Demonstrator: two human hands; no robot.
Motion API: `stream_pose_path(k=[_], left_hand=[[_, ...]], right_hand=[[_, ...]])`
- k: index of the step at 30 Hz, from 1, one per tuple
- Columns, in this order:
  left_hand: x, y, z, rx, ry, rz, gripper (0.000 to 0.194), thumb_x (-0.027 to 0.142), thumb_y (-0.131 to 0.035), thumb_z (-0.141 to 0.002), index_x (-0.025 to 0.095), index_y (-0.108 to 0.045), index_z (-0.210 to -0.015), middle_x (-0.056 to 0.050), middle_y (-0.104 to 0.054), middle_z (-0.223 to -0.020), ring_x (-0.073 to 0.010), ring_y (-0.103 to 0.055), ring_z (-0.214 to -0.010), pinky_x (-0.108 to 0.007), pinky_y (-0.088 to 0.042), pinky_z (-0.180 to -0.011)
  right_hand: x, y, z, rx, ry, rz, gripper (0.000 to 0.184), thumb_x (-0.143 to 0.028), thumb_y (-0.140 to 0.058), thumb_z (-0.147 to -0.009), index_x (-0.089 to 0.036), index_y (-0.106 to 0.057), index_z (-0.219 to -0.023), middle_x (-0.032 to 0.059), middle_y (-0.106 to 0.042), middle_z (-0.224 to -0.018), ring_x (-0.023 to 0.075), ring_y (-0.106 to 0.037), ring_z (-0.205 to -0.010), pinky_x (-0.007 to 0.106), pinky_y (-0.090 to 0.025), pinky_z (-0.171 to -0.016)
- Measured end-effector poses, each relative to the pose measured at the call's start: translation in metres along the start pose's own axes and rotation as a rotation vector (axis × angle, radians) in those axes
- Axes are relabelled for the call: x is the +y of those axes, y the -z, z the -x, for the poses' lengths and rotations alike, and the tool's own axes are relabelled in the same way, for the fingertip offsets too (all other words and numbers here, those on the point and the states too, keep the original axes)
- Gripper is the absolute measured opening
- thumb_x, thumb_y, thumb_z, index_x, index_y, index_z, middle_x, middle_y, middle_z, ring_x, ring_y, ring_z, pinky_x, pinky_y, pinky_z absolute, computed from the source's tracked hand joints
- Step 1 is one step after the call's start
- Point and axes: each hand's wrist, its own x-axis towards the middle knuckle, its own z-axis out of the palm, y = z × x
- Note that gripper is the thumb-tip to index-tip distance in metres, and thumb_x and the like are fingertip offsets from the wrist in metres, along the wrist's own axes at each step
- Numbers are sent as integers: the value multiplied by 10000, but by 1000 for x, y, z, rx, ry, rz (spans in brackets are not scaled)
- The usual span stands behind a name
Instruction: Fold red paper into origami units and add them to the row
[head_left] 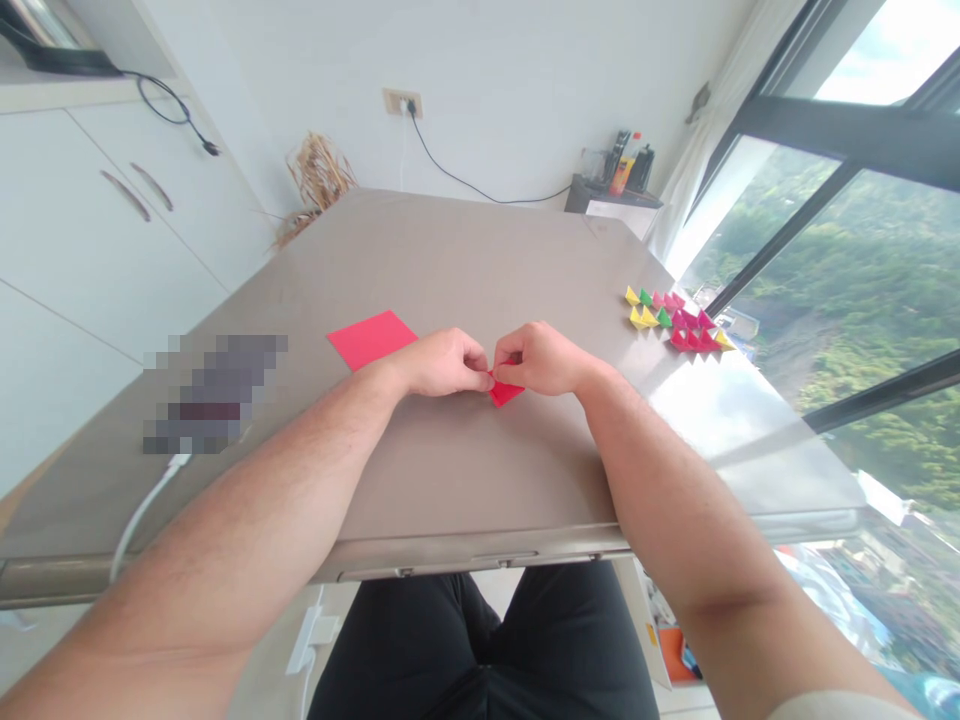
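Observation:
A small folded piece of red paper [508,394] is at the middle of the table, between my two hands. My left hand [448,362] pinches its left edge with thumb and forefinger. From the other side my right hand [541,358] grips the top of the paper, fingers curled. My hands hide part of the folds. Beside my left wrist lies a flat stack or sheet of red paper [369,338]. Several small folded paper boats [679,322] in yellow, green, pink and red stand in rows at the right.
The grey-brown table [480,470] spans the view. At its left a blurred-out device [217,390] lies with a white cable [142,515] attached. A small stand [611,200] holding bottles is beyond the far right corner. Windows [847,230] line the right side.

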Motion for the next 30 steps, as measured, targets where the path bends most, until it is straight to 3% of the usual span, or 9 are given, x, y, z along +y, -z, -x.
stream_pose_path(k=[11,17,19,22,25,30], left_hand=[[2,2,1,11,13,21,118,337,-735,-660,223,-758,-679,-14,-670,-659,-161,-531,-585,-287,-335,-531],[1,-3,-1,93,-28,125,78,263,-738,-649,197,-723,-612,-6,-602,-567,-135,-478,-540,-281,-324,-533],[-2,-3,-4,192,-30,293,109,252,-753,-647,180,-696,-588,-3,-566,-534,-118,-456,-522,-273,-324,-532],[-5,-2,-8,380,-29,767,133,246,-778,-636,164,-676,-611,-14,-594,-582,-102,-480,-537,-250,-365,-541],[-3,-5,-12,478,-6,1217,117,193,-774,-621,152,-675,-669,-33,-653,-692,-79,-491,-559,-218,-387,-539],[2,-17,-14,477,3,1331,123,164,-792,-631,134,-684,-682,-33,-640,-682,-76,-497,-565,-215,-398,-539]], right_hand=[[3,1,0,11,-22,0,124,-248,-580,-710,-186,-591,-602,-48,-506,-578,89,-388,-559,262,-275,-525],[2,0,-2,44,-43,-53,129,-252,-600,-712,-180,-618,-606,-35,-549,-581,94,-412,-562,259,-296,-530],[2,-1,-3,165,-73,-169,174,-324,-629,-750,-178,-655,-658,-15,-601,-620,105,-447,-576,258,-328,-536],[2,-4,-5,366,-84,-407,308,-471,-660,-795,-177,-726,-862,28,-699,-790,129,-534,-647,259,-404,-571],[0,-14,-9,472,15,-494,364,-402,-737,-742,-195,-733,-1042,49,-737,-1008,146,-610,-759,272,-480,-668],[-9,-29,-13,646,4,-383,182,-321,-646,-803,-200,-750,-890,21,-735,-802,151,-617,-702,285,-477,-681]])
